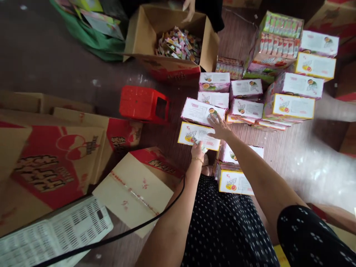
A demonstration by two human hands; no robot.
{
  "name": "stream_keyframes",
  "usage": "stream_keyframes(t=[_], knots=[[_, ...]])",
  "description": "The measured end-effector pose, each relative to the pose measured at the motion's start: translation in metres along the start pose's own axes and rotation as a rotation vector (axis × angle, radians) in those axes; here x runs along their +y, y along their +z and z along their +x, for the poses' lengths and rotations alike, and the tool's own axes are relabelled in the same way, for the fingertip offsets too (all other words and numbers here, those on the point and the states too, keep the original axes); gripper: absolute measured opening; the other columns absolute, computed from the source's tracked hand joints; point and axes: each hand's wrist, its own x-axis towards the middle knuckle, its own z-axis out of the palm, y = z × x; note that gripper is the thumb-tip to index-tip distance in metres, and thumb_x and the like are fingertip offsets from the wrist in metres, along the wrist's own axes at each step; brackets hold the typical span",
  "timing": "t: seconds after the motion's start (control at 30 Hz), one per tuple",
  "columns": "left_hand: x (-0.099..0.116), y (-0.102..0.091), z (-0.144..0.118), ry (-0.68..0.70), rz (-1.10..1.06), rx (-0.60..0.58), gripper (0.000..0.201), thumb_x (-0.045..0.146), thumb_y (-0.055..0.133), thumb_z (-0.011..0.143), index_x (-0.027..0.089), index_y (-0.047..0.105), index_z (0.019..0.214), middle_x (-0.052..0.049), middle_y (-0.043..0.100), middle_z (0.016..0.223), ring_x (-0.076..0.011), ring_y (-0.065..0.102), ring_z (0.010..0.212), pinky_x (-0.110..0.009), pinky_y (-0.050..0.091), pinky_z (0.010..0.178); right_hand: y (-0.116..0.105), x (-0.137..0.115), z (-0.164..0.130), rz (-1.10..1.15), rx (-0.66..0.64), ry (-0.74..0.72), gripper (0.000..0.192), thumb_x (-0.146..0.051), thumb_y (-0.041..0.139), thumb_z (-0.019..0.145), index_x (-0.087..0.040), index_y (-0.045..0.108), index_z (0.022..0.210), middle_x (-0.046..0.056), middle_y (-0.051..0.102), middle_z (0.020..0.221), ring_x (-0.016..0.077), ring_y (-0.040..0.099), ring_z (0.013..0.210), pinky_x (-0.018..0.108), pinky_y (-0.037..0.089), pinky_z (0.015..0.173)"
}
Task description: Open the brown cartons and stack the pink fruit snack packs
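My right hand (219, 128) rests with spread fingers on the near end of a pink-edged white carton (198, 110) lying on the floor. My left hand (198, 148) is closed around a small white object (200, 144), just at the near edge of a yellow-edged carton (194, 135). More cartons of the same kind (236, 182) lie close to my lap, and a stacked group (293, 105) stands farther right.
An open cardboard box full of small colourful packets (178, 42) stands at the back, with another person's hand (189, 9) on its rim. A red plastic stool (143, 104) lies left of the cartons. Large flattened boxes (55, 159) and a white crate (55, 233) fill the left.
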Motion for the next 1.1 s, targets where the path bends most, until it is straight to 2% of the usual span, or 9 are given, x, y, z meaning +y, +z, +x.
stream_keyframes(t=[0.1, 0.17, 0.23, 0.33, 0.4, 0.63, 0.83, 0.93, 1.1], knots=[[0.021, -0.008, -0.012, -0.113, -0.016, -0.003, 0.030, 0.025, 0.071, 0.069, 0.020, 0.062, 0.098, -0.002, 0.069, 0.093, -0.0144, 0.067, 0.080, -0.026, 0.055, 0.067, 0.001, -0.002, -0.033, 0.081, 0.074, 0.071, 0.084, -0.057, 0.051, 0.102, -0.022, 0.022, 0.173, 0.012, 0.012, 0.179, 0.0376, 0.010, 0.166, 0.064, 0.018, 0.131], [0.037, -0.013, -0.019, -0.156, 0.020, -0.027, 0.028, 0.025, 0.074, 0.066, 0.018, 0.063, 0.092, -0.001, 0.068, 0.087, -0.0125, 0.064, 0.074, -0.024, 0.053, 0.065, 0.011, -0.004, -0.074, 0.114, 0.161, 0.216, 0.078, -0.054, 0.043, 0.105, -0.022, 0.021, 0.173, 0.012, 0.012, 0.179, 0.0351, 0.011, 0.166, 0.065, 0.017, 0.131], [0.051, -0.018, -0.025, -0.182, 0.051, -0.045, 0.027, 0.025, 0.076, 0.063, 0.016, 0.062, 0.085, 0.001, 0.064, 0.078, -0.0105, 0.059, 0.067, -0.023, 0.051, 0.062, 0.029, -0.008, -0.122, 0.122, 0.177, 0.416, 0.073, -0.050, 0.038, 0.107, -0.022, 0.021, 0.173, 0.011, 0.013, 0.179, 0.0335, 0.009, 0.167, 0.067, 0.017, 0.131], [0.068, -0.029, -0.030, -0.196, 0.086, -0.050, 0.025, 0.025, 0.078, 0.063, 0.016, 0.061, 0.080, 0.003, 0.060, 0.069, -0.0098, 0.054, 0.061, -0.024, 0.050, 0.059, 0.061, -0.015, -0.183, 0.139, -0.029, 0.669, 0.071, -0.044, 0.037, 0.107, -0.028, 0.018, 0.173, 0.006, 0.003, 0.181, 0.0342, 0.005, 0.167, 0.068, 0.023, 0.129], [0.076, -0.038, -0.029, -0.209, 0.109, -0.036, 0.022, 0.023, 0.077, 0.067, 0.016, 0.062, 0.081, 0.002, 0.060, 0.068, -0.0105, 0.055, 0.060, -0.026, 0.052, 0.061, 0.075, -0.020, -0.202, 0.154, -0.164, 0.748, 0.071, -0.042, 0.036, 0.107, -0.033, 0.013, 0.174, 0.002, -0.005, 0.180, 0.0343, 0.000, 0.167, 0.069, 0.027, 0.127], [0.102, -0.077, -0.032, -0.318, 0.184, 0.032, 0.016, 0.014, 0.074, 0.078, 0.016, 0.061, 0.087, 0.000, 0.066, 0.078, -0.0151, 0.067, 0.064, -0.033, 0.059, 0.068, 0.073, -0.022, -0.197, 0.175, -0.254, 0.769, 0.073, -0.038, 0.037, 0.108, -0.037, 0.002, 0.173, 0.000, -0.020, 0.176, 0.0353, -0.009, 0.166, 0.067, 0.026, 0.127], [0.102, -0.114, -0.042, -0.396, 0.227, 0.141, 0.010, 0.008, 0.066, 0.088, 0.016, 0.060, 0.085, -0.001, 0.068, 0.078, -0.0158, 0.068, 0.061, -0.032, 0.060, 0.064, 0.061, -0.005, -0.184, 0.200, -0.243, 0.786, 0.074, -0.038, 0.038, 0.109, -0.039, -0.002, 0.171, 0.001, -0.025, 0.174, 0.0395, -0.011, 0.164, 0.072, 0.029, 0.124], [0.103, -0.118, -0.040, -0.415, 0.239, 0.168, 0.011, 0.006, 0.060, 0.092, 0.015, 0.059, 0.085, 0.001, 0.067, 0.075, -0.0147, 0.067, 0.058, -0.030, 0.059, 0.062, 0.044, 0.012, -0.168, 0.209, -0.217, 0.784, 0.074, -0.038, 0.038, 0.109, -0.038, -0.002, 0.172, 0.001, -0.027, 0.174, 0.0420, -0.012, 0.163, 0.075, 0.030, 0.122], [0.108, -0.105, -0.039, -0.420, 0.273, 0.121, 0.014, 0.008, 0.058, 0.097, 0.013, 0.060, 0.085, 0.001, 0.067, 0.075, -0.0147, 0.069, 0.060, -0.028, 0.058, 0.060, 0.003, 0.043, -0.131, 0.213, -0.180, 0.759, 0.078, -0.033, 0.038, 0.107, -0.035, -0.005, 0.172, 0.002, -0.026, 0.175, 0.0445, -0.010, 0.164, 0.078, 0.034, 0.118]])
